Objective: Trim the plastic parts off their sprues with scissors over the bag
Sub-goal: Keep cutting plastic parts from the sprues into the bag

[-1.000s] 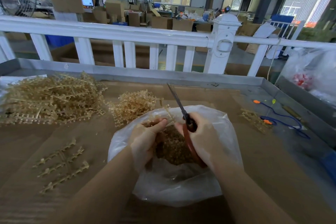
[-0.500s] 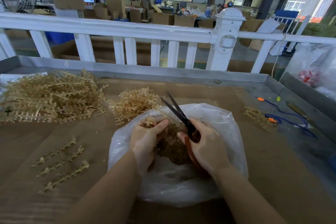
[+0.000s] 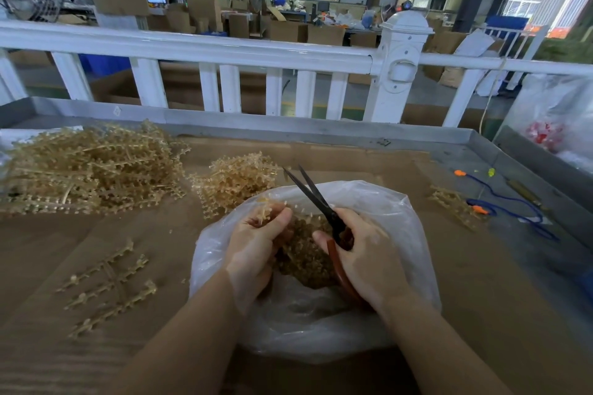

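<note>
Head view: the right hand (image 3: pixel 369 253) grips the scissors (image 3: pixel 316 199), blades parted toward 11 o'clock. The left hand (image 3: pixel 256 244) pinches a sprue (image 3: pixel 268 210) over the bag (image 3: pixel 401 221) of parts at the surface's 6 o'clock. Mid-trim, apparently; next, feed the sprue between the blades and snip.

Scissors (image 3: pixel 316 199) blades now sit slightly apart, tips pointing up-left past the bag (image 3: pixel 398 212) rim; 1 s ago they were together, at 0.5 s spread wider. Right hand (image 3: pixel 365 253) is a bit lower over the bag than 1 s ago. Sprue piece (image 3: pixel 268 212) in the left hand (image 3: pixel 256 244) looks shorter, now bunched at the fingertips beside the blades.
</note>
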Tool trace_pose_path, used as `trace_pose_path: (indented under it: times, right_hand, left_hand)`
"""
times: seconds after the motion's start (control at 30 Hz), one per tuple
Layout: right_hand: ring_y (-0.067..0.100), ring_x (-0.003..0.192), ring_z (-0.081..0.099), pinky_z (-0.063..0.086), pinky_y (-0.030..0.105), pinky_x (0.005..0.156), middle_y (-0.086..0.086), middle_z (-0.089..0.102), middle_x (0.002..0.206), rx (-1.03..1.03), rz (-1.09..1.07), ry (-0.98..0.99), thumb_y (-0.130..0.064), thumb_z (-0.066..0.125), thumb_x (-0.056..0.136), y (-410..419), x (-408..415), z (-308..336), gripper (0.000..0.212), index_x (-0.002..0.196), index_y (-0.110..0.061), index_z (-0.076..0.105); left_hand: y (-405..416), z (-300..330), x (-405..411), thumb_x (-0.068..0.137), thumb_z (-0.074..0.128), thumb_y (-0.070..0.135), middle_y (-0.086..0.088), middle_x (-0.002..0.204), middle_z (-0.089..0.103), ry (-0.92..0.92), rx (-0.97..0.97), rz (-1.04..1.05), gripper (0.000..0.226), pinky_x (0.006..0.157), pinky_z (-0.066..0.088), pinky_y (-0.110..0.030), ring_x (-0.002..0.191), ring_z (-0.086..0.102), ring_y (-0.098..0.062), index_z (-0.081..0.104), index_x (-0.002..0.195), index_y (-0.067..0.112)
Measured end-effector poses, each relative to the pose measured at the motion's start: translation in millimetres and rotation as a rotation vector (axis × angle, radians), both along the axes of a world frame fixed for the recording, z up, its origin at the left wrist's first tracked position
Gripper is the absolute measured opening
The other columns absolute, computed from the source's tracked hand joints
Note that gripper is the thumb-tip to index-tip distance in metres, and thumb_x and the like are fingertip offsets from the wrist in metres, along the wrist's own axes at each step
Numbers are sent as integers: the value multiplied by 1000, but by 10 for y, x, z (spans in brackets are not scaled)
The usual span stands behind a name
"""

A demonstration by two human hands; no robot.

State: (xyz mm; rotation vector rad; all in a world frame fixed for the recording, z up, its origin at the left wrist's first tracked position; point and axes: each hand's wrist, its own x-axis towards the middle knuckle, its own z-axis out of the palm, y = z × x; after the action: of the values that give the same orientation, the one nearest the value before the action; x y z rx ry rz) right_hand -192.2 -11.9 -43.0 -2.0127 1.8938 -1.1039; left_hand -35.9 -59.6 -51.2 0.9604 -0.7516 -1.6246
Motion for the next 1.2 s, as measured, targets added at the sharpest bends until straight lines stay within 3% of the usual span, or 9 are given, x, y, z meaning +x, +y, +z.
trace_pose_path:
  times: [0.27, 0.4, 0.5, 0.7, 0.83, 0.93, 1.2]
  right_hand:
    - [9, 103, 53, 43, 30, 95, -7, 61, 107, 40, 31, 23, -49, 55, 87, 29, -15, 89, 39, 117, -25, 59]
    - [4, 101, 49, 38, 18, 90, -10, 58, 105, 95, 63, 32, -48, 56, 88, 53, -44, 87, 39, 118, -25, 58]
    - [1, 95, 48, 34, 9, 81, -12, 58, 99, 110, 96, 31, -47, 57, 88, 75, -65, 107, 33, 112, -26, 59]
    - [6, 99, 52, 42, 23, 89, -9, 60, 102, 176, 155, 98, -52, 53, 88, 104, -128, 140, 36, 114, -27, 58]
    - [5, 96, 48, 35, 14, 79, -13, 54, 98, 168, 161, 157, -54, 52, 87, 126, -158, 122, 34, 114, -32, 55]
    - [5, 92, 46, 32, 12, 74, -13, 52, 93, 169, 163, 183, -56, 52, 87, 126, -164, 108, 32, 111, -34, 53]
    - [4, 90, 45, 33, 14, 74, -17, 46, 88, 168, 189, 182, -56, 51, 87, 120, -169, 88, 36, 115, -34, 52]
  left_hand:
    - [-17, -18, 2, 85, 65, 18, -9, 84, 73, -6, 36, 6, 10, 63, 54, -32, 84, 68, -24, 66, 88, 8]
    - [4, -6, -12, 80, 67, 5, -13, 89, 71, 50, 41, 15, 15, 67, 54, -35, 87, 68, -27, 65, 94, 7]
    - [11, 4, -25, 76, 69, 7, -15, 93, 69, 72, 54, 48, 18, 74, 54, -39, 91, 65, -29, 65, 94, 7]
    - [33, 13, -39, 79, 69, 8, -8, 76, 72, 70, 36, 71, 11, 66, 53, -35, 80, 67, -25, 66, 89, 10]
    - [14, 29, -41, 82, 68, 8, -6, 73, 72, 38, 38, 79, 8, 58, 54, -31, 73, 68, -22, 66, 89, 10]
    - [-19, 50, -27, 84, 66, 6, -10, 79, 72, -8, 27, 70, 7, 61, 54, -32, 75, 69, -23, 66, 91, 8]
    - [-73, 78, 1, 90, 55, -3, -5, 67, 70, -75, -81, 67, 18, 52, 54, -24, 62, 69, -14, 63, 85, 11]
